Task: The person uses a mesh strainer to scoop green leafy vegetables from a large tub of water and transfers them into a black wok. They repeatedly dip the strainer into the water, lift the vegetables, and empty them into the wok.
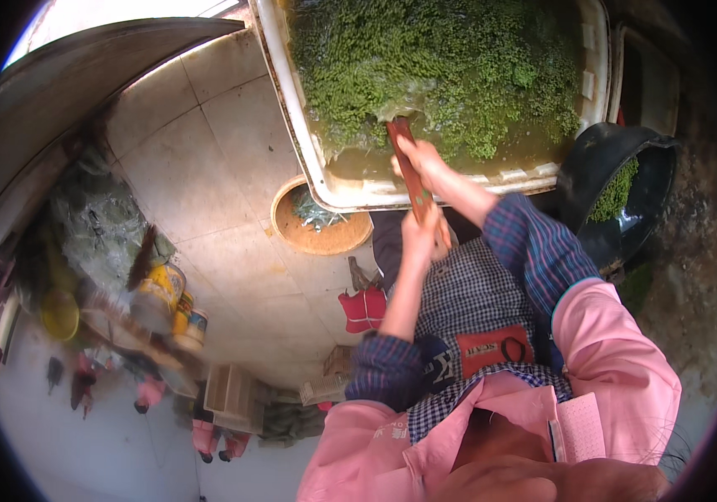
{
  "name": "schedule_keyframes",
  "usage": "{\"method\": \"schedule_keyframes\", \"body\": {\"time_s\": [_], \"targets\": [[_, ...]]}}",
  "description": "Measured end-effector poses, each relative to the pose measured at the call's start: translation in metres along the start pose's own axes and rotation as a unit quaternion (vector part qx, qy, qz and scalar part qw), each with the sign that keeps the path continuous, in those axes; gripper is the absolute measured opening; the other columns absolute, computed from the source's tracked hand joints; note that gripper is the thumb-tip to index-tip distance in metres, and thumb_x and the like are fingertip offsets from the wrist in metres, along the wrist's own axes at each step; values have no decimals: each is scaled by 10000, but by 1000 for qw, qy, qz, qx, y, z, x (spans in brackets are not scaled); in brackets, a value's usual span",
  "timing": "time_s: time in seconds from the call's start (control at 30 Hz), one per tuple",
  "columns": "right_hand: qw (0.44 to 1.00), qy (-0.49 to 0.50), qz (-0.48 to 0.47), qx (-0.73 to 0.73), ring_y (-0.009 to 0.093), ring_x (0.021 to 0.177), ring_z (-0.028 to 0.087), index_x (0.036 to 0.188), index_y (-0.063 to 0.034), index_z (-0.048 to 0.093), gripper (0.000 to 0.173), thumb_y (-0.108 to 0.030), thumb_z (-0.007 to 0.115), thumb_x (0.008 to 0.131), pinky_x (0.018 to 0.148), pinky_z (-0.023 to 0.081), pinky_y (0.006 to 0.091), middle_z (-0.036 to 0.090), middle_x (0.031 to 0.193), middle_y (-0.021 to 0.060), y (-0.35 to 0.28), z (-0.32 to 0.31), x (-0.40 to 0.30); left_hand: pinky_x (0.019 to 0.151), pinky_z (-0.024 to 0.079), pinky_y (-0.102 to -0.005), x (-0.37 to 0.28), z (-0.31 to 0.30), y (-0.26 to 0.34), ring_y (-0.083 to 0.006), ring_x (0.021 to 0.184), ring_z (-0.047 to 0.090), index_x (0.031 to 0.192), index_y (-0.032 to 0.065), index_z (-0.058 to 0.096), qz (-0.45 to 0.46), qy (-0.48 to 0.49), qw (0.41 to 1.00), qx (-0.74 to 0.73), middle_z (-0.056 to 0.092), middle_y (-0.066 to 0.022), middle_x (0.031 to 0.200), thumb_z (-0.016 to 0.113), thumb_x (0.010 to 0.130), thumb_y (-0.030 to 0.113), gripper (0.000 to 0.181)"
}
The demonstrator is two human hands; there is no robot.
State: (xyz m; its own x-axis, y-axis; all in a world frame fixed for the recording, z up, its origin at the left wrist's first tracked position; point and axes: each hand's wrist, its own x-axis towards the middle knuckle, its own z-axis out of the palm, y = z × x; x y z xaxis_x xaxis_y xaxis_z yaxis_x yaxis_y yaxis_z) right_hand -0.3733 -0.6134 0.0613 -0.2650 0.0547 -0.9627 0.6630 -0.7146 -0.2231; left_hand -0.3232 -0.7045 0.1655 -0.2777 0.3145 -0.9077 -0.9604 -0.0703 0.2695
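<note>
Both my hands are wrapped around a reddish-brown stick (413, 172). My left hand (421, 229) grips it near the end by my apron, and my right hand (418, 155) holds it further along. The far end of the stick dips into cloudy water, which splashes around it; that tip is hidden. The water fills a large white rectangular tub (295, 119). A mass of small green plant clusters (459, 69) floats there, too fine to tell whether leaves or berries. My checked apron (465, 288) is close behind my left hand.
Right of the tub, a black bucket (653, 188) lies tilted with green clusters inside. A tan round basin (320, 241) stands on the tiled floor at the tub's left corner. Further off are a red-cushioned stool (363, 310), yellow buckets (167, 282), crates (229, 398) and several people.
</note>
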Motion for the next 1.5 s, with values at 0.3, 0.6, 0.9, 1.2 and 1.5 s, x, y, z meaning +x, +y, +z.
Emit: {"method": "schedule_keyframes", "body": {"time_s": [0.3, 0.6, 0.9, 1.2, 1.5], "targets": [[995, 16, -42, -92, 154, 496, 546, 845, -25, 547, 383, -407, 525, 849, 463, 434, 246, 582, 641, 74, 31, -21, -28, 384, 403, -275, -18, 4, -53, -150, 429, 497, 863, 30, 477, -2, 39, 999, -18, 511, -51, 578, 523, 866, 215, 190], [998, -35, -48, -16, 151, 544, 557, 898, -18, 518, 316, -332, 531, 863, 494, 469, 244, 594, 693, 83, -6, -3, 0, 389, 411, -267, 3, 10, -6, -143, 429, 492, 855, 12, 451, 43, 15, 999, 15, 500, -65, 575, 468, 893, 210, 203], [740, 65, -233, -628, 331, 716, 600, 720, -39, 596, 354, -385, 565, 790, 618, 470, 390, 604, 715, 195, -37, -18, -35, 407, 420, -264, -26, -3, -35, -151, 434, 486, 907, -9, 440, 30, 37, 999, 1, 506, -83, 595, 468, 903, 191, 202], [433, 94, -530, -723, 202, 870, 500, 903, -110, 525, 309, -88, 637, 616, 736, 353, 368, 522, 835, 23, -117, 44, 49, 383, 398, -238, -26, 1, -41, -115, 408, 456, 895, 14, 434, 42, 45, 998, 28, 490, -53, 572, 482, 890, 129, 125], [399, 283, -358, -795, 184, 938, 521, 1073, -138, 533, 503, -187, 721, 609, 776, 412, 375, 535, 1001, 73, -195, -53, -26, 403, 423, -248, -28, -21, -39, -130, 431, 480, 892, 8, 438, 47, 49, 995, 67, 510, -66, 594, 486, 889, 133, 134]]}}
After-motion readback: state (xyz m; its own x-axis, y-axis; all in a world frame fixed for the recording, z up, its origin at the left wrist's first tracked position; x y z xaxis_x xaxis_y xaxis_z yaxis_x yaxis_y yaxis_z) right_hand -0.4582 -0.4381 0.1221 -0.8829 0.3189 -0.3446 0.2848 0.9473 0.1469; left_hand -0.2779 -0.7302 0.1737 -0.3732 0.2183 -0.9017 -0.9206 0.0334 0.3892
